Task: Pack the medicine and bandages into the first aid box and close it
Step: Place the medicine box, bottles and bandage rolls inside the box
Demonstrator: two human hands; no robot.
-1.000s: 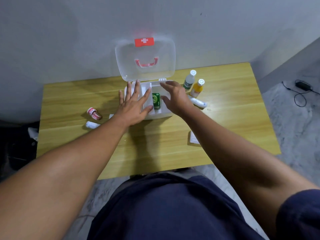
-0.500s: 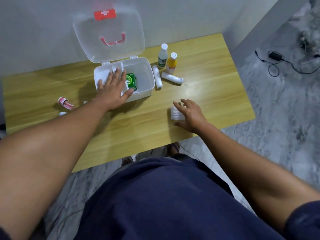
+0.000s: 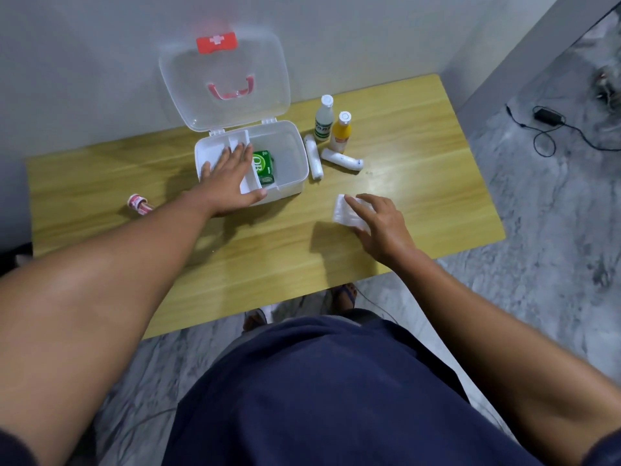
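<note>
You can count one first aid box (image 3: 289,169) with one green packet (image 3: 263,166) inside it, and two bottles (image 3: 324,119) standing beside it. There are two white bandage rolls (image 3: 313,158) lying near the bottles, one flat white gauze packet (image 3: 346,215), and one small red-and-white roll (image 3: 138,203) on the one wooden table (image 3: 420,156).

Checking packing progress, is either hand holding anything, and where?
The right hand has its fingers on the white gauze packet, not clearly lifted. The left hand lies flat on the box.
</note>
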